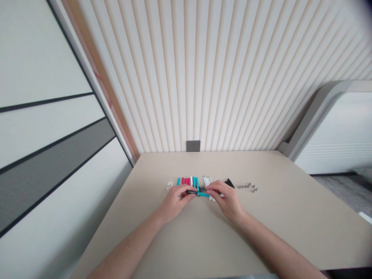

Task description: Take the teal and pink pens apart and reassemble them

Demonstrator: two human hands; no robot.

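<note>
A slim pen (pixel 203 194) with a black section and a teal section lies across the space between my hands. My left hand (pixel 176 199) is closed around its black end, thumb and fingers pinched together. My right hand (pixel 226 198) is also closed, its fingertips beside the teal end; what they pinch is too small to make out. Small dark parts (pixel 202 188) sit just behind the pen, partly hidden by my right fingers. Beyond my hands stand rows of short tubes: red tubes (pixel 186 181), teal tubes (pixel 197 181) and a white tube (pixel 191 181).
Thin white sticks (pixel 206 181) lie behind my right hand, with black tubes (pixel 229 183) beside it. Small grey pieces (pixel 247 186) are scattered farther right, and small white pieces (pixel 170 185) at left. The beige table (pixel 180 248) meets a ribbed wall with a socket (pixel 193 146).
</note>
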